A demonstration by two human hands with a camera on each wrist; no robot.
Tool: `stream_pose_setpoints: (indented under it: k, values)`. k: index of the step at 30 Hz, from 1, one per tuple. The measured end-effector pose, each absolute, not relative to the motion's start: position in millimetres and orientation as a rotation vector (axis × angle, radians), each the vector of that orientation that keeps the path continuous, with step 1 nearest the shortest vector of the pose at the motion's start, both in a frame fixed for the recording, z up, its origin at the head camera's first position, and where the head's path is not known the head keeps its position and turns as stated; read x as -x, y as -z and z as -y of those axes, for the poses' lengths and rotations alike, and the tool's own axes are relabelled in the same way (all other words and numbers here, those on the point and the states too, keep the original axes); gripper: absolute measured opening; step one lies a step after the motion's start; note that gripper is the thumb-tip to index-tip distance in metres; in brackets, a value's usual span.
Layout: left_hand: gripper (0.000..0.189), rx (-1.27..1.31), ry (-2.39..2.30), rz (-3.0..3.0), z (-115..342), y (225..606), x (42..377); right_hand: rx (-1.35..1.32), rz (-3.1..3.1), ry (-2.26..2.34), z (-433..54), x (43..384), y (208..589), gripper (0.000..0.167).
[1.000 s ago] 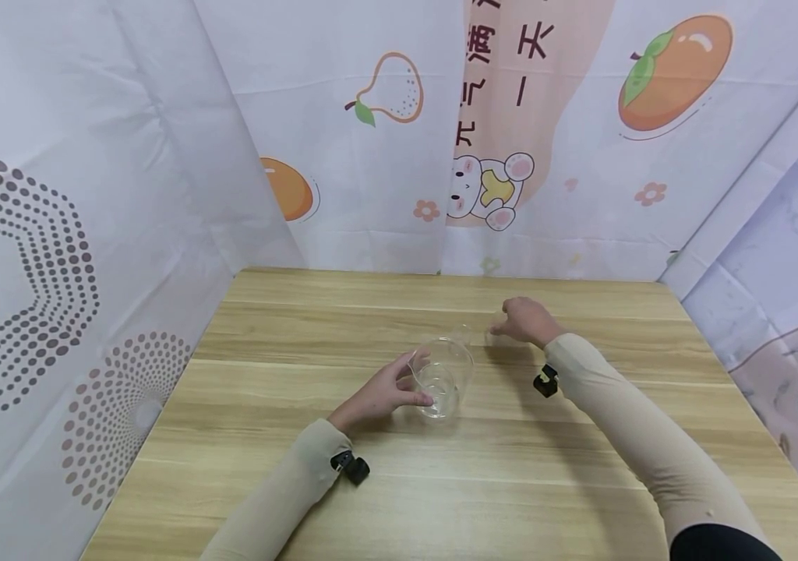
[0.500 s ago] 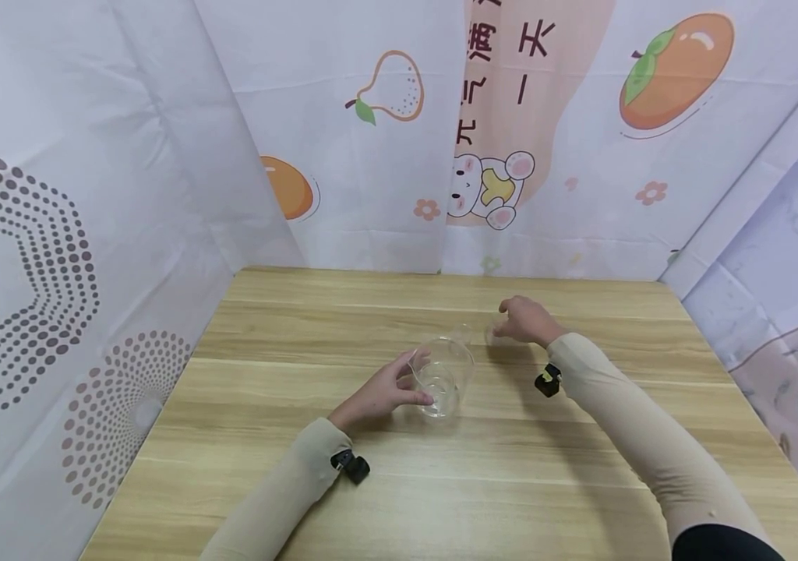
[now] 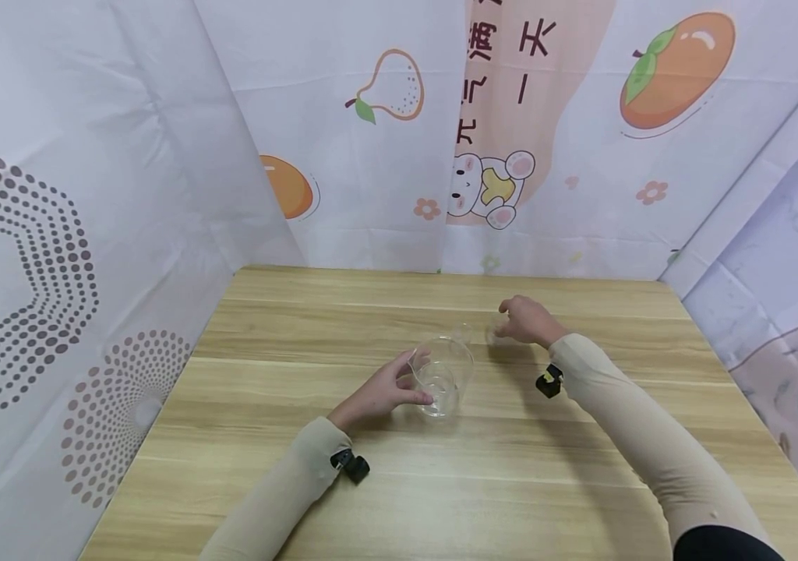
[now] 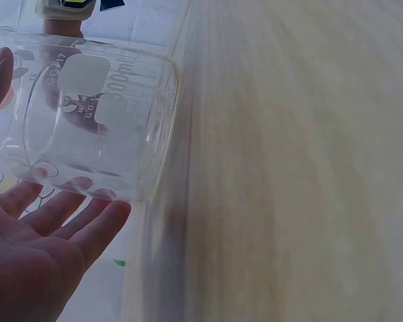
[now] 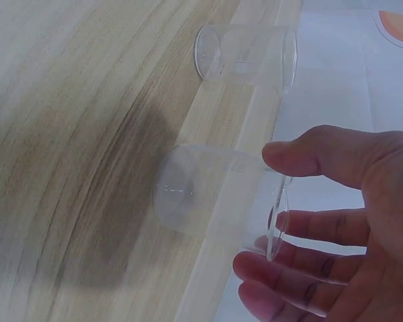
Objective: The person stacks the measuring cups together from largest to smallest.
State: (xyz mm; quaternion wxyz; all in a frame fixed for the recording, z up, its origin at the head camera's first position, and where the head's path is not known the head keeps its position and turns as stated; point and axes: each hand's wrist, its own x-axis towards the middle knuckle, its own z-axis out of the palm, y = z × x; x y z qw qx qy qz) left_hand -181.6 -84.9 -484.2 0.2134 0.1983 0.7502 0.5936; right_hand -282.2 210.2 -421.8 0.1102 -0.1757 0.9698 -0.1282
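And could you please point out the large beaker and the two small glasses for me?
Large beaker [image 4: 97,121]: left wrist view, on its side wall.
Lower small glass [image 5: 211,194]: right wrist view, on its side wall.
Upper small glass [image 5: 248,55]: right wrist view, on its side wall.

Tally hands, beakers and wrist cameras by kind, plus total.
Hands: 2 (left hand, right hand)
Beakers: 4 (large beaker, nested beaker inside it, rim-held beaker, free beaker)
Wrist cameras: 2 (left camera, right camera)
Total: 8
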Motion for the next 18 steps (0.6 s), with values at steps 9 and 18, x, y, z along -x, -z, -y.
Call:
stream_pose_setpoints:
  k: [9,18]
  values:
    - [0.09,-0.55,-1.636,-2.099,85.1,484.3,181.7,0.511,-2.848,0.38,-210.2,281.7,419.1,0.054]
    - [0.091,-0.546,-1.642,-2.094,85.1,483.7,180.8,0.493,-2.839,0.397,-211.8,282.0,415.3,0.055]
